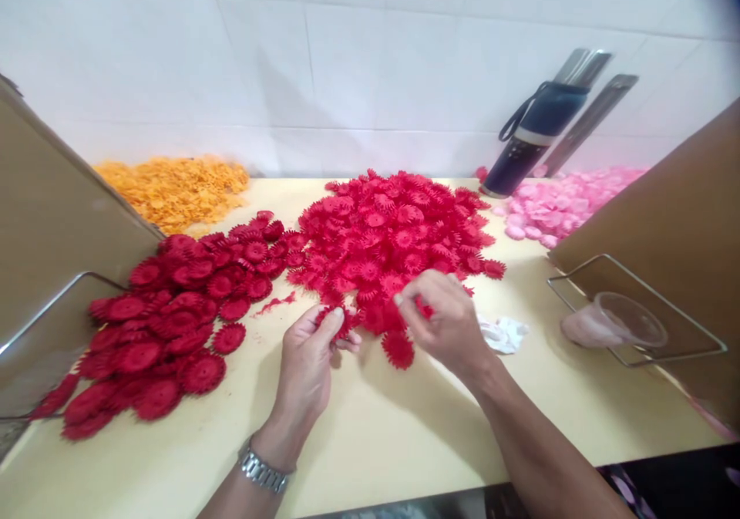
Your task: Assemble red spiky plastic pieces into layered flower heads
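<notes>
Near the middle of the table, my left hand (315, 349) is closed on a red flower piece (337, 325), its thumb pressed over it. To the right, my right hand (439, 315) is raised with curled fingers, pinched together; what they hold, if anything, is too small to tell. Behind both hands lies a large pile of red serrated flower pieces (393, 226). One loose red piece (398, 349) rests on the table between the hands. At the left is a heap of darker, thicker red discs (173, 318).
Orange petals (185, 187) lie at the back left, pink petals (570, 199) at the back right. A dark blue bottle (535, 137) leans against the tiled wall. A clear plastic cup (616, 322) and crumpled white tissue (502, 334) are at the right. Brown panels flank the table.
</notes>
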`<state>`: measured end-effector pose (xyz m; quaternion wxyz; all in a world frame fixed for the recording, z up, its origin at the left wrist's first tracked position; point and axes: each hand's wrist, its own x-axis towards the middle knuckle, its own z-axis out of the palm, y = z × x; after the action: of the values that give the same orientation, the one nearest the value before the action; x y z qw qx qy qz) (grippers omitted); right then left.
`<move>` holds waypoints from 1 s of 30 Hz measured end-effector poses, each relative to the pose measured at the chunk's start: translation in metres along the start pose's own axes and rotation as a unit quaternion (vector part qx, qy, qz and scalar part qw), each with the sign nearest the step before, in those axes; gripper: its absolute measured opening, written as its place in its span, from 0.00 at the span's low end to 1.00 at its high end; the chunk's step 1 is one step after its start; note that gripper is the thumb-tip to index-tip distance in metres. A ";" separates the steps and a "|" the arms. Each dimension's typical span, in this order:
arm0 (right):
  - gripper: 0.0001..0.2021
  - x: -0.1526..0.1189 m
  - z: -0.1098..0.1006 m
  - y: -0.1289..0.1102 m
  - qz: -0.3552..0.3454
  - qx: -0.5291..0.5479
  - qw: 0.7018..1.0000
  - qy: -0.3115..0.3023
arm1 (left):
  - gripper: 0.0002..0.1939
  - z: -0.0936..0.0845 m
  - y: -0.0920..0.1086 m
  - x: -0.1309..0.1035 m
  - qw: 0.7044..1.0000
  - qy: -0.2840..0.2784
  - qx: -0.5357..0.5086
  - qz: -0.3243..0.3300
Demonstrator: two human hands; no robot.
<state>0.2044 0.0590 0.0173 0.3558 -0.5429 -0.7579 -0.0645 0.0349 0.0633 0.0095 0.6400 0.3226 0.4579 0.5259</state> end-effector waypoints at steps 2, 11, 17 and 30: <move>0.08 0.001 0.000 0.009 0.056 -0.049 0.997 0.038 | 0.09 0.002 -0.001 -0.003 1.000 -0.020 0.017 -0.014; 0.05 0.000 -0.003 -0.015 0.053 0.226 0.971 -0.050 | 0.15 0.001 -0.010 -0.009 0.995 -0.053 0.063 -0.050; 0.03 -0.003 0.003 -0.027 0.103 0.363 0.907 -0.187 | 0.20 0.003 -0.009 -0.012 0.991 -0.093 0.058 -0.077; 0.09 0.000 0.002 0.019 0.070 -0.028 0.996 0.040 | 0.08 0.005 -0.006 -0.010 0.987 -0.126 0.056 -0.081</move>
<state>0.2201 0.0675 0.0097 0.3743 -0.6010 -0.7014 -0.0820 0.0412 0.0521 0.0084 0.7137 0.3839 0.4270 0.4012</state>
